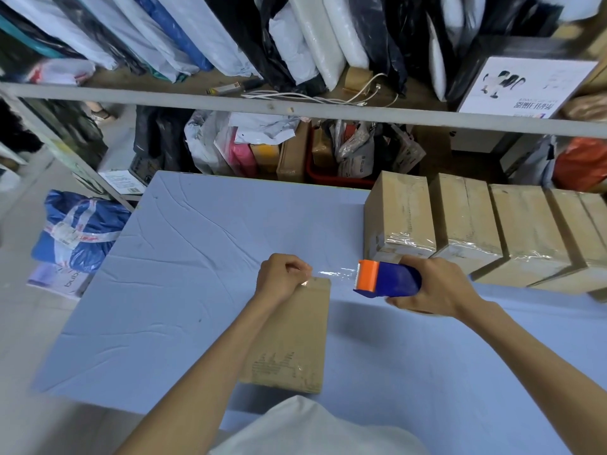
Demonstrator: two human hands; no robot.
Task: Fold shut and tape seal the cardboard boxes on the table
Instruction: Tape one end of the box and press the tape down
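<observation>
A flat brown cardboard box point(292, 336) lies on the blue desk point(184, 264), close to the near edge and right in front of the person, its long side running away from them. The left hand point(281, 274) sits at the box's far end with the fingers curled in, knuckles up, pinching the end of a strip of clear tape point(335, 274) down at the far edge. The left forearm stretches straight along the box's left side and covers part of it.

The tape runs taut to the right, off the box's far corner, into a blue tape dispenser point(391, 277) with an orange head. The right hand point(433, 284) grasps the dispenser's body from the side, fingers wrapped round it and the orange end pointing towards the left hand. That hand hovers above the desk, just right of the box.

Beyond the right hand, a row of taped boxes point(466, 224) stands side by side along the desk's far right part. Behind the desk a grey shelf rail point(295, 106) crosses the room, with bagged goods above and below. A blue bag point(78, 231) lies on the floor to the left.
</observation>
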